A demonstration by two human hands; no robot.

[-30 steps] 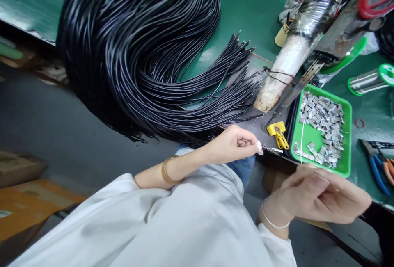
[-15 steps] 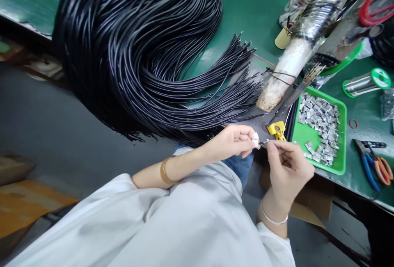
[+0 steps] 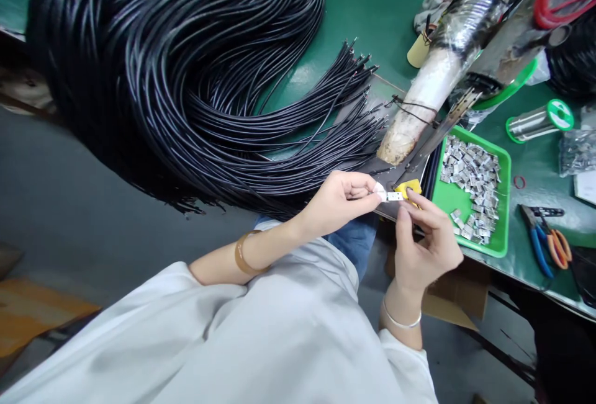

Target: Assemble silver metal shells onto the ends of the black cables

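Note:
A small metal USB plug [image 3: 395, 196] lies flat with its two dark holes showing. My left hand [image 3: 347, 198] is closed on its near end in a pinch. White wrapping covers a fingertip of that hand; the cable end behind the plug is mostly hidden. At the plug's other end is my right hand [image 3: 426, 233], thumb and forefinger brought together. Whether they grip the plug or something tiny, I cannot make out. Just behind the fingers sits a yellow piece [image 3: 408, 188]. Many black cables [image 3: 242, 112] with stripped ends lie beyond my left hand.
A green tray [image 3: 501, 205] of loose metal USB shells stands right of my hands. Further right are a solder spool [image 3: 535, 123], pliers [image 3: 540, 246] and a red ring [image 3: 519, 182]. A white-ended duct [image 3: 414, 109] slants down over the table.
The metal plug has turned its holed flat face into view between my hands; before, only a thin dark piece showed. My hands stay close together. The whole view has shifted slightly.

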